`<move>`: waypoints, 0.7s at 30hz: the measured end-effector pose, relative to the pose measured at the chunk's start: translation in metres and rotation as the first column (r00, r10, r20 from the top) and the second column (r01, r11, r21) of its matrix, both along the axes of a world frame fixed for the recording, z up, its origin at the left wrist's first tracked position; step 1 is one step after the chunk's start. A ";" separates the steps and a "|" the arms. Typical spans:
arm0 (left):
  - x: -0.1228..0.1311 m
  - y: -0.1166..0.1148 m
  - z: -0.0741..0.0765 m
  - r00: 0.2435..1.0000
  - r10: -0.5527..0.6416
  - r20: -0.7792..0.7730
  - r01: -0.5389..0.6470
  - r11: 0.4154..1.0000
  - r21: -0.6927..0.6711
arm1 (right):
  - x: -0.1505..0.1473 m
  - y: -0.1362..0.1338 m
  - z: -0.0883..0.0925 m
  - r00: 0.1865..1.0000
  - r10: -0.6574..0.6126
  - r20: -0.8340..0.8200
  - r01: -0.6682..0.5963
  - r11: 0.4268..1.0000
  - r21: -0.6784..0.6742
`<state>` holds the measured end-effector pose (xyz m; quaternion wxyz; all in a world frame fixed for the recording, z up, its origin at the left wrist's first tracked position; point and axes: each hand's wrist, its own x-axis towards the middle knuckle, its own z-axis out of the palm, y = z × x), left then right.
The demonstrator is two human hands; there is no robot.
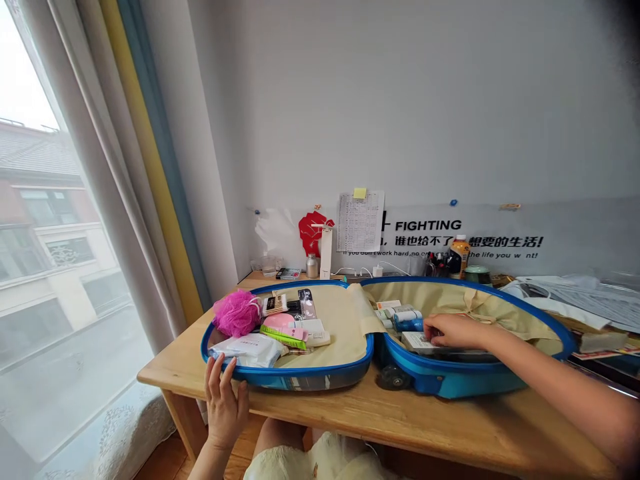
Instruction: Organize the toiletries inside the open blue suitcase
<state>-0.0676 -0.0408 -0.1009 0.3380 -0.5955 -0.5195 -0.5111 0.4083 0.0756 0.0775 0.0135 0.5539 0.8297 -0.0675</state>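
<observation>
A blue suitcase (320,380) lies open on a wooden desk (400,420), both halves lined in beige. My left hand (224,403) rests on the near rim of the left half, fingers spread and holding nothing. That half holds a pink bath pouf (236,313), a white wipes pack (250,349), a pink case (283,325) and small packets. My right hand (450,330) reaches into the right half, fingers curled down on a flat white box (417,343). Small bottles and tubes (403,315) lie just left of it.
A window with curtains (150,167) fills the left. Along the wall stand a bottle (459,257), a small jar (312,267), a white box (325,253) and chargers. Papers (575,297) are piled at the right. The desk's front edge is near my lap.
</observation>
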 end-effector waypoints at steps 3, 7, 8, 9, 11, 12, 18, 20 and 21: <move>0.000 0.000 0.000 1.000 0.003 -0.004 -0.003 1.000 0.000 | -0.009 0.000 0.003 1.000 0.011 -0.008 -0.011 1.000 0.025; -0.001 0.002 -0.003 1.000 0.005 -0.004 -0.005 1.000 -0.003 | -0.052 -0.007 0.017 0.986 0.138 -0.092 -0.127 0.986 0.110; -0.001 0.002 -0.004 1.000 0.004 -0.002 -0.004 1.000 -0.005 | -0.069 -0.011 0.020 0.974 0.193 -0.116 -0.177 0.975 0.134; -0.001 0.002 -0.004 1.000 0.004 0.001 -0.004 1.000 -0.008 | -0.088 -0.016 0.022 0.958 0.251 -0.136 -0.230 0.961 0.155; -0.001 0.002 -0.003 1.000 0.002 0.005 -0.002 1.000 -0.010 | -0.126 -0.027 0.021 0.915 0.368 -0.165 -0.339 0.924 0.176; -0.001 0.002 -0.003 1.000 0.002 0.006 -0.002 1.000 -0.009 | -0.146 -0.033 0.019 0.892 0.417 -0.173 -0.388 0.904 0.181; -0.002 0.001 -0.001 1.000 0.002 -0.001 -0.002 1.000 -0.012 | -0.230 -0.049 -0.008 0.813 0.561 -0.155 -0.530 0.824 0.200; -0.002 0.001 -0.002 1.000 0.001 -0.005 -0.001 1.000 -0.013 | -0.244 -0.046 -0.014 0.806 0.576 -0.139 -0.546 0.813 0.203; -0.001 0.001 -0.002 1.000 0.000 -0.007 0.000 1.000 -0.012 | -0.248 -0.045 -0.016 0.803 0.581 -0.132 -0.552 0.809 0.201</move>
